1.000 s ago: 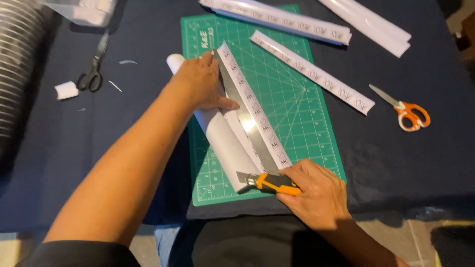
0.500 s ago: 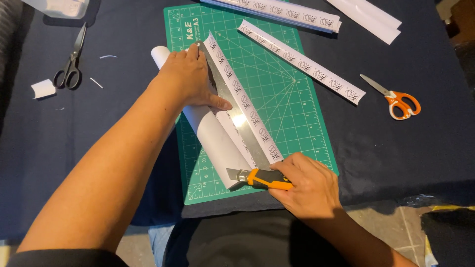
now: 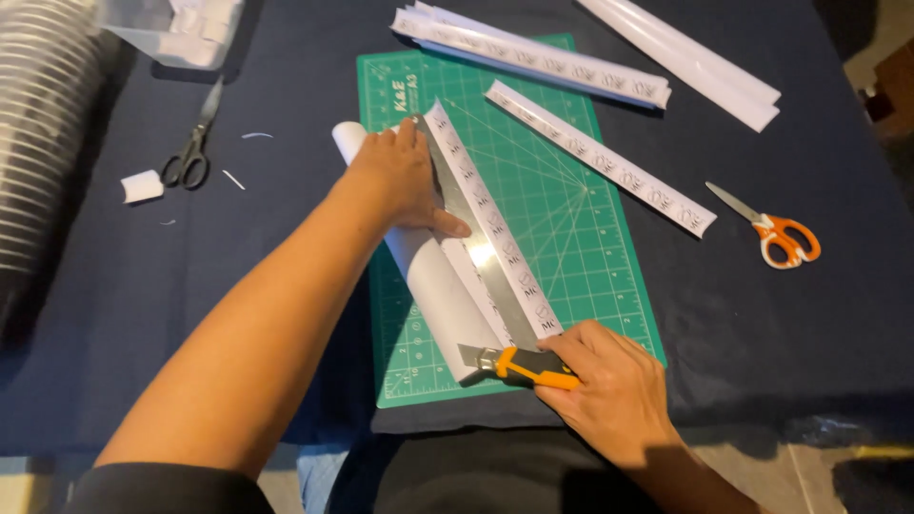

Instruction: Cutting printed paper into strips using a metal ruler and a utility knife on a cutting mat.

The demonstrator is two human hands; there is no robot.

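My left hand (image 3: 400, 181) presses flat on a metal ruler (image 3: 481, 252) that lies diagonally across a rolled white paper sheet (image 3: 433, 286) on a green cutting mat (image 3: 571, 219). A printed paper strip (image 3: 495, 224) runs along the ruler's right edge. My right hand (image 3: 609, 385) grips an orange and black utility knife (image 3: 519, 365) at the near end of the ruler, its blade by the paper's lower edge.
More printed strips (image 3: 595, 157) (image 3: 533, 55) lie on and beyond the mat. Folded white sheets (image 3: 685, 62) sit at the far right. Orange-handled scissors (image 3: 776, 231) are to the right, black scissors (image 3: 190, 152) and a paper scrap (image 3: 143, 186) to the left, on dark cloth.
The knife and my right hand stay at the ruler's near end. The view has shifted slightly; my left hand keeps pressing the ruler.
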